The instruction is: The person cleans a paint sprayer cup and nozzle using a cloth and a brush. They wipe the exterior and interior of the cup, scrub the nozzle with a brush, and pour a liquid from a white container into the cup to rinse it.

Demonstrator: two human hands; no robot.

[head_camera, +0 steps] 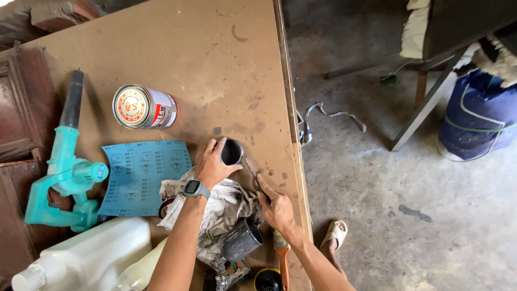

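Left hand: the left hand (211, 164) wraps its fingers around a small dark cup (232, 152) and holds it tilted, mouth toward the right edge of the workbench (226, 54); a grey wristwatch (195, 188) sits on the wrist.
Right hand: the right hand (276, 207) pinches a thin metal tool (251, 167), whose tip reaches the rim of the small dark cup.
Small dark cup: near the right edge of the workbench, about midway along it, above a crumpled grey rag (226, 207).
Tin can: a round can (144, 107) lies on its side toward the left part of the workbench; white and red printed label, metal rim, end face toward the camera.
Sandpaper sheet: a blue rectangular sheet (142, 175) with rows of small printed marks lies flat just below the tin can, its right edge touching the crumpled grey rag.
Blower: a teal handheld blower (64, 175) with a black nozzle lies along the left edge.
Jug: a white plastic jug (89, 258) lies at the near left corner.
Near edge items: a second dark cup (242, 240) rests on the rag; a brush (281, 250) with an orange handle lies beside the right edge.
Edges: the right edge runs straight from far to near; the right hand works just inside it.
Open room: the far half of the workbench is bare board; right of it is concrete floor (404, 188) with a strap (328, 116) and a sandalled foot (335, 234).
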